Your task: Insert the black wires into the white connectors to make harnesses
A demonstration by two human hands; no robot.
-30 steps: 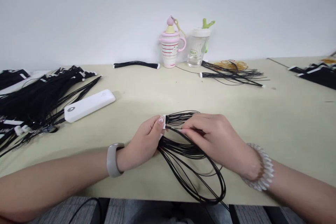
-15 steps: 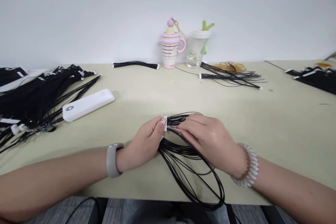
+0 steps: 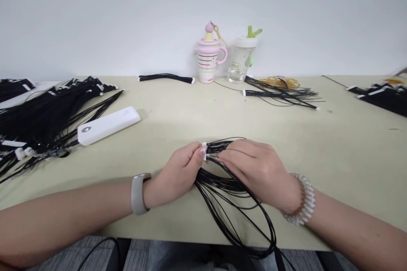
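Observation:
My left hand (image 3: pixel 179 173) is closed around a white connector housing (image 3: pixel 204 149), thumb pressed on its face. Many thin black wires (image 3: pixel 219 180) run from the connector side and from beneath my fingers, looping down past the table's front edge. To the right, my right hand (image 3: pixel 259 173) pinches a black wire (image 3: pixel 213 159) close to the connector. The wire's end lies at the housing; whether it sits inside a slot I cannot tell. The other fingers of the right hand are curled, and part of the upper wires passes behind them.
Black wire bundles with white connectors (image 3: pixel 44 110) lie at left beside a white power bank (image 3: pixel 110 125). A pink-lidded cup (image 3: pixel 207 61) and a clear bottle (image 3: pixel 240 63) stand by the wall. More wire bundles (image 3: pixel 280 94) lie behind and at far right (image 3: pixel 386 97).
The whole view has shifted slightly. Both hands keep their grips, and the right hand's wire stays close to the connector.

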